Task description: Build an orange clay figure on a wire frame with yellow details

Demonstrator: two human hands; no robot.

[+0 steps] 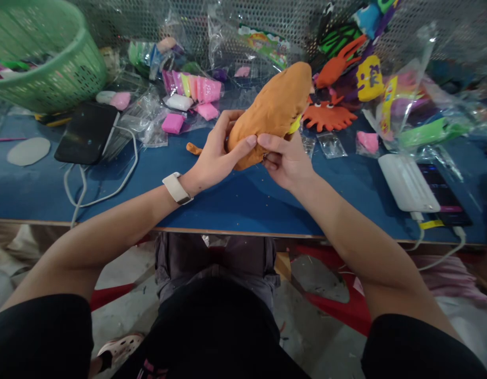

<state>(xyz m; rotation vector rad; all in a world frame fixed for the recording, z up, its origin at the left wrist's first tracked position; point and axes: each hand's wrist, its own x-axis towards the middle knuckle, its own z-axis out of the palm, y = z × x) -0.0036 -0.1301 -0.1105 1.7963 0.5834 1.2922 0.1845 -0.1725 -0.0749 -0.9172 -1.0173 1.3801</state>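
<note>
A big orange clay figure (272, 105) is held up over the blue table (235, 195), its long body tilted up to the right. My left hand (217, 152) grips its lower end from the left, thumb pressed on the clay. My right hand (285, 158) pinches the same lower end from the right. A yellow bit (295, 125) shows at the figure's underside. A small orange clay scrap (194, 149) lies on the table just left of my left hand. A white watch (177, 188) is on my left wrist.
A green basket (46, 58) stands at the back left, a black phone (87, 132) with a white cable beside it. Pink and white clay packets (191, 95) lie behind. Orange clay shapes (328, 113) and plastic bags sit right. A white power bank (407, 181) lies near the right front edge.
</note>
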